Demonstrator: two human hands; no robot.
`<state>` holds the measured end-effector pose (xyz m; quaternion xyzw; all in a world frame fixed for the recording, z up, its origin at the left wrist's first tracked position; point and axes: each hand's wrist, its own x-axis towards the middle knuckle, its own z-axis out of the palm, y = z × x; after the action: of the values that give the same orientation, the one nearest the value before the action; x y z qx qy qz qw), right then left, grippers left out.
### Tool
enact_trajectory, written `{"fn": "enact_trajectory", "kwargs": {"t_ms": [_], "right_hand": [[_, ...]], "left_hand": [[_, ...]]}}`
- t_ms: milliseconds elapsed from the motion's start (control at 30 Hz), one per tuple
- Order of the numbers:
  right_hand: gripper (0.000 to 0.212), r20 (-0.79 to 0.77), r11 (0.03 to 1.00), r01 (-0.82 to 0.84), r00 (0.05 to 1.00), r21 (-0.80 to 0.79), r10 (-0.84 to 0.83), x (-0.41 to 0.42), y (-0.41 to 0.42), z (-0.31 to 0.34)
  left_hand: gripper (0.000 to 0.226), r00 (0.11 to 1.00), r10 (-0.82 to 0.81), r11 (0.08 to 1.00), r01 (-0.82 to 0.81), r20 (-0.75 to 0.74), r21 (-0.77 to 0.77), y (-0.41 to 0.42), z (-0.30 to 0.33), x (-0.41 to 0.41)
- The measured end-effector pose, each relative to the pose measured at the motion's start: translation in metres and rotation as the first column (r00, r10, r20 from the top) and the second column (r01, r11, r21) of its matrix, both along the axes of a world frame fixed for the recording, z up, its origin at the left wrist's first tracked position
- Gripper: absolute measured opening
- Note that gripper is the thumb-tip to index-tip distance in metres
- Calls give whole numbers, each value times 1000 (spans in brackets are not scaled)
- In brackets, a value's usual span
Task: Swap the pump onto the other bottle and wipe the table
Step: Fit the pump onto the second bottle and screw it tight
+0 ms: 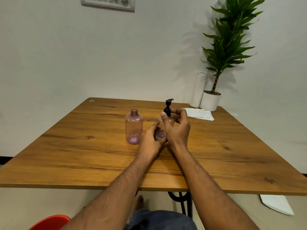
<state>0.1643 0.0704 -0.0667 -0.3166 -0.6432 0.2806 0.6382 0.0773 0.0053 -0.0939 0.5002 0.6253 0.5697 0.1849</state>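
Note:
Two clear pink bottles stand on the wooden table. The open bottle is upright on the left with a bare neck. The second bottle carries a black pump and is mostly hidden by my hands. My left hand wraps the lower body of that bottle. My right hand has its thumb and fingers closed around the pump's collar. A white folded tissue lies flat on the table behind and right of my hands.
A potted plant in a white pot stands at the table's far right corner, with a paper towel roll beside it. A white sheet lies on the floor at right. A red stool edge shows at bottom left.

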Motion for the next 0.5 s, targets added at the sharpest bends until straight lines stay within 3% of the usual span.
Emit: {"fn": "enact_trajectory", "kwargs": {"t_ms": [200, 367, 500], "right_hand": [[42, -14, 995, -99, 995, -33, 99, -2, 3, 0], [32, 32, 1000, -26, 999, 8, 26, 0, 4, -2], [47, -13, 998, -52, 999, -22, 51, 0, 4, -2]], "left_hand": [[73, 1000, 12, 1000, -12, -23, -7, 2, -1, 0], [67, 1000, -4, 1000, 4, 6, -8, 1, -1, 1], [69, 1000, -4, 1000, 4, -15, -18, 0, 0, 1]]}}
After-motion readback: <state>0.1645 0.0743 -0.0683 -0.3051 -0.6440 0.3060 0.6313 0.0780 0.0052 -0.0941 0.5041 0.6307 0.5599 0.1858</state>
